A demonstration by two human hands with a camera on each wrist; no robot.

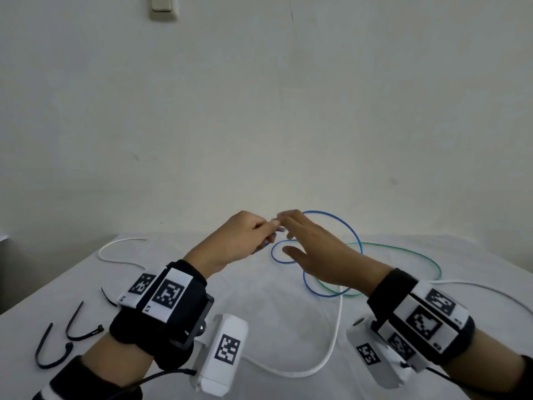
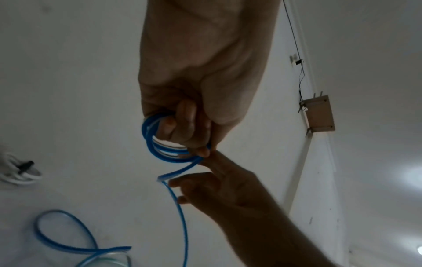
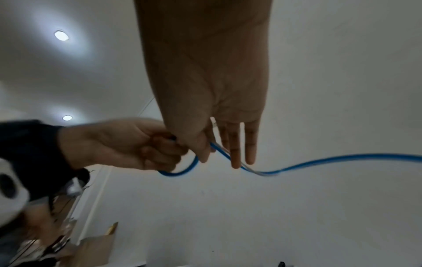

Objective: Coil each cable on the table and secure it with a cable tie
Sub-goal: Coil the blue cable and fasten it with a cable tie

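My left hand (image 1: 266,230) is raised over the white table (image 1: 178,255) and grips a small coil of the blue cable (image 2: 164,151), its fingers curled through the loops. My right hand (image 1: 288,235) meets it with straight fingers; the blue cable (image 3: 319,160) runs across those fingers (image 3: 236,150) and trails right. The thumb stands apart. Loose blue loops (image 1: 350,230) lie behind the hands, crossing a green cable (image 1: 409,254). A white cable (image 1: 331,353) snakes across the near table. Black cable ties (image 1: 72,330) lie at the near left.
A white cable (image 2: 19,171) coiled and bound with a black tie lies on the table in the left wrist view. The wall stands close behind the table's far edge. A light switch (image 1: 161,5) is high on the wall.
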